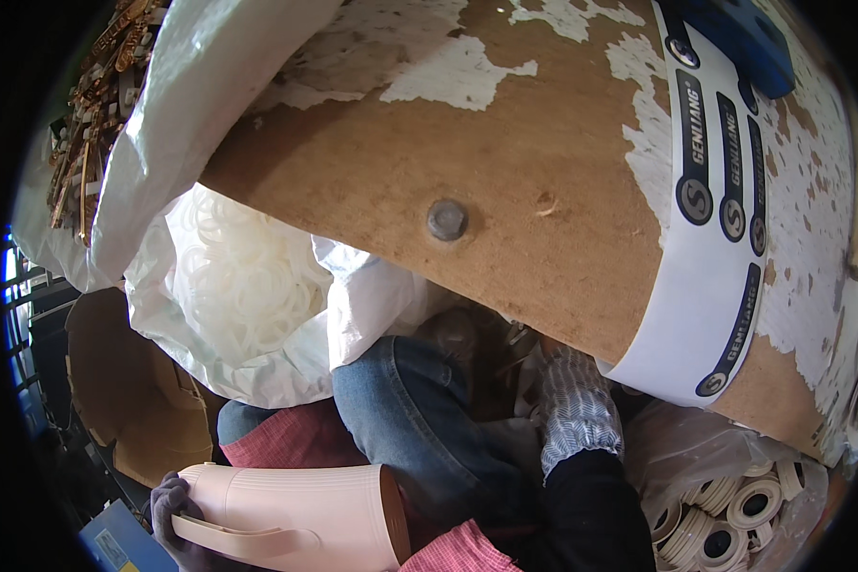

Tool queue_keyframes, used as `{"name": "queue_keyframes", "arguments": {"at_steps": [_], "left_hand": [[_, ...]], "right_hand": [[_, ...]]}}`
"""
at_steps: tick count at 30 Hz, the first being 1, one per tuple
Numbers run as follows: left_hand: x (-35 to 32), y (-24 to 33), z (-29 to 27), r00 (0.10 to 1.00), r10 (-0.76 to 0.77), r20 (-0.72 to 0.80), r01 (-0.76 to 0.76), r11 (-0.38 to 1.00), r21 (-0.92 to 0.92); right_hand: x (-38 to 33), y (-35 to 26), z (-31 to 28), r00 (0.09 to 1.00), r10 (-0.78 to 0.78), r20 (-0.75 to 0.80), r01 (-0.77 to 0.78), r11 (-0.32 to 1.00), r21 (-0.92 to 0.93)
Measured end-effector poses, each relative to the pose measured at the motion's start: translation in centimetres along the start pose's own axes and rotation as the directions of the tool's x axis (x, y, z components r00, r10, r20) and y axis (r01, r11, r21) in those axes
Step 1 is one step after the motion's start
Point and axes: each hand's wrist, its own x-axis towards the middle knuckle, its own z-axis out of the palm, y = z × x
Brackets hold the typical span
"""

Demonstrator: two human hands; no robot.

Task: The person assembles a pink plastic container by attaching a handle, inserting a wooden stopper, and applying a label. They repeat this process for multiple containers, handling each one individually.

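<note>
At the lower left lies a pale pink jug body (296, 510) on its side, with a ribbed band and a long curved handle (243, 541). My left hand (169, 510), in a dark grey glove, grips its left end. The jug's right end, with a brownish rim, faces my lap. My right arm, in a black sleeve with a grey patterned cuff (580, 410), reaches forward under the table edge. There the right hand is almost wholly hidden, so its fingers and anything in them do not show.
A worn brown tabletop (543, 257) with a bolt head (446, 220) and a strip of printed labels (677, 315) overhangs my knees. Left stand a white sack of translucent rings (248, 276), copper-coloured parts (91, 143) and a cardboard box (133, 391). A clear bag of cream round parts (734, 520) sits right.
</note>
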Motion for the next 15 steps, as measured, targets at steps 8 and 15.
{"name": "queue_keyframes", "arguments": {"at_steps": [8, 15], "left_hand": [[-0.6, -1.9, 0.7, 0.991, -0.104, -0.084, 0.096, 0.992, -0.087], [-0.7, -1.5, 0.8, 0.991, -0.098, -0.091, 0.091, 0.993, -0.073]], "right_hand": [[-1.9, 1.8, 1.1, 1.0, -0.001, 0.024, 0.001, 1.0, 0.014], [-1.4, 0.8, 1.0, 0.999, -0.026, 0.029, 0.025, 0.999, 0.02]]}}
